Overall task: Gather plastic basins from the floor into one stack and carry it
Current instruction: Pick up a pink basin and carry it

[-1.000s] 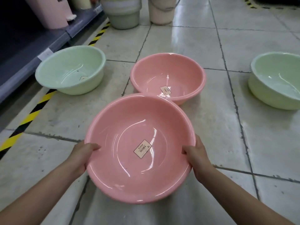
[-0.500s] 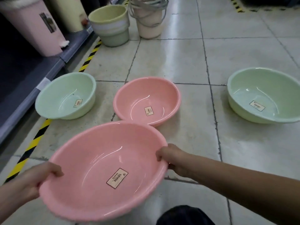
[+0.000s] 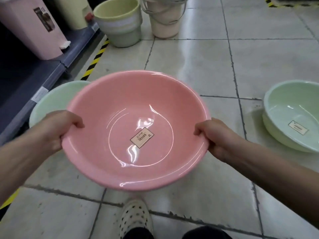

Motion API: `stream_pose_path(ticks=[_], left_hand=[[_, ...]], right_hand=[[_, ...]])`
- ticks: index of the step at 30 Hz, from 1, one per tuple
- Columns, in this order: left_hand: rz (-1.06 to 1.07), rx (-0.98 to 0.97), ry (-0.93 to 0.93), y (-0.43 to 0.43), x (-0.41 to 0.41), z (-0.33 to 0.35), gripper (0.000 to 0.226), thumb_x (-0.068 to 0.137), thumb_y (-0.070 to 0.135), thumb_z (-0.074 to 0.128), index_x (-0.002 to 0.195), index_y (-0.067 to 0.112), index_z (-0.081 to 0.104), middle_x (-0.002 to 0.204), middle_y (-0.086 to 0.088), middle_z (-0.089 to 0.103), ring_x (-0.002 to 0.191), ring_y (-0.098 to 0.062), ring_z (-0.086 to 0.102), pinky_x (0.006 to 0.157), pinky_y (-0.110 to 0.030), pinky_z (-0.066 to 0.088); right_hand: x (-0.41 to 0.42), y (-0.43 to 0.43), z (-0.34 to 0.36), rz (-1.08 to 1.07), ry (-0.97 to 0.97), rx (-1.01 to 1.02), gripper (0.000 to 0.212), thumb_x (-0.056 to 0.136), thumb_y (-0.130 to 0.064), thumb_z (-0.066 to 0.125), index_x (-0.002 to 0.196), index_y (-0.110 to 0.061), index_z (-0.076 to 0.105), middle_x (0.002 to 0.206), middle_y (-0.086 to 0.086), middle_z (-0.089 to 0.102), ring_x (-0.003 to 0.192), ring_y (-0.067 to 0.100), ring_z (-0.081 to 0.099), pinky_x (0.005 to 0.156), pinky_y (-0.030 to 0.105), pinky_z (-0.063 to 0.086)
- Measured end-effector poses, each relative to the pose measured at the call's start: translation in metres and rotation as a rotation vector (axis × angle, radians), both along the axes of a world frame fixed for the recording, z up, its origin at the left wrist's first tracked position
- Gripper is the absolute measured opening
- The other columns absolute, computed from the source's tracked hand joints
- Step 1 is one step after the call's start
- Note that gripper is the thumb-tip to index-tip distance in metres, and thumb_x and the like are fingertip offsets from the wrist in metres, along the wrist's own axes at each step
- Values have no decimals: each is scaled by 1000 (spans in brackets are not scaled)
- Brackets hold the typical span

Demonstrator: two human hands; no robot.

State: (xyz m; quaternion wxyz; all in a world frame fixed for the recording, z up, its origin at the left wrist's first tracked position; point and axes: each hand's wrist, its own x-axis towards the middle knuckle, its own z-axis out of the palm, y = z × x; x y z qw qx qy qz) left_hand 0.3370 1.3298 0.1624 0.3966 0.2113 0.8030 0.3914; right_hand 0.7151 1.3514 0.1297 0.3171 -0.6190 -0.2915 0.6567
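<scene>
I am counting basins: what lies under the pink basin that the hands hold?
Below the left edge of the pink basin a green basin shows partly; its rest is covered. The floor directly beneath is hidden; more may lie there.

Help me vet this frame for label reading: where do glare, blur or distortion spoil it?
Head view: white glare streaks cross the pink basin around its label, but SERIES is readable. Head view: the sticker in the right green basin is too soft to read. Head view: overhead light sheens on the floor tiles near the buckets, and the wide angle slightly bows the grout lines.
</scene>
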Motion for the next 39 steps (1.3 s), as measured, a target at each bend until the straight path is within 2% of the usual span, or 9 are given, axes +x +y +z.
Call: stream_pose_path(ticks=[4, 7, 11, 16, 18, 24, 28, 33, 39], left_hand=[[-75, 113, -52, 62, 56, -35, 38, 64, -11, 52, 98, 5, 63, 82, -20, 60, 66, -31, 58, 62, -39, 57], [-52, 93, -110, 96, 69, -79, 43, 68, -9, 51, 108, 4, 61, 83, -15, 61, 65, -27, 57, 57, -32, 54], [-60, 62, -137, 120, 73, -125, 50, 56, 0, 54, 105, 9, 62, 92, -22, 65, 72, -31, 60, 70, -49, 57], [-28, 12, -126, 119, 81, -158, 43, 70, -10, 50, 107, 10, 60, 82, -11, 62, 68, -28, 57, 63, -31, 52], [-14, 10, -118, 118, 82, -173, 42, 72, -10, 50, 108, 11, 59, 82, -8, 61, 70, -27, 57, 67, -33, 52], [-68, 29, -62, 147, 83, -186, 43, 74, -5, 51, 111, 16, 57, 91, -5, 64, 78, -26, 60, 74, -37, 54], [-108, 19, -74, 167, 88, -178, 43, 75, -5, 50, 112, 15, 57, 92, -7, 63, 78, -25, 60, 68, -33, 52], [-166, -19, -58, 189, 90, -177, 46, 73, -5, 51, 115, 11, 60, 96, -14, 65, 78, -30, 60, 70, -38, 54], [-321, 137, -9, 241, 166, -141, 49, 68, -4, 53, 114, 10, 60, 96, -15, 63, 77, -32, 60, 65, -36, 53]], right_hand=[[11, 69, -36, -165, -117, 89, 34, 72, 10, 47, 99, -9, 57, 87, 16, 58, 71, 31, 56, 64, 37, 50], [22, 102, -64, -209, -204, 102, 41, 72, 8, 48, 107, -10, 59, 88, 12, 59, 70, 28, 55, 65, 35, 50], [27, 121, -104, -190, -264, 84, 46, 73, 5, 48, 114, -13, 58, 95, 11, 63, 77, 27, 59, 67, 35, 53], [21, 123, -138, -118, -316, 75, 44, 79, 2, 48, 117, -18, 54, 93, 3, 61, 78, 22, 59, 59, 30, 49], [23, 122, -149, -69, -366, 124, 44, 80, 0, 50, 119, -19, 51, 93, -1, 60, 80, 20, 60, 58, 30, 50], [25, 144, -166, -63, -522, 142, 38, 78, -6, 59, 115, -18, 52, 103, 6, 63, 95, 30, 64, 84, 47, 57], [26, 158, -161, -66, -593, 107, 41, 83, -5, 58, 124, -11, 53, 109, 12, 63, 94, 31, 63, 78, 42, 56], [34, 153, -158, -81, -546, 87, 36, 86, -5, 55, 119, -17, 48, 99, 5, 60, 90, 27, 61, 72, 37, 54], [108, 157, -133, -388, -369, 146, 36, 78, -1, 54, 112, -14, 55, 91, 9, 65, 78, 26, 64, 66, 34, 54]])
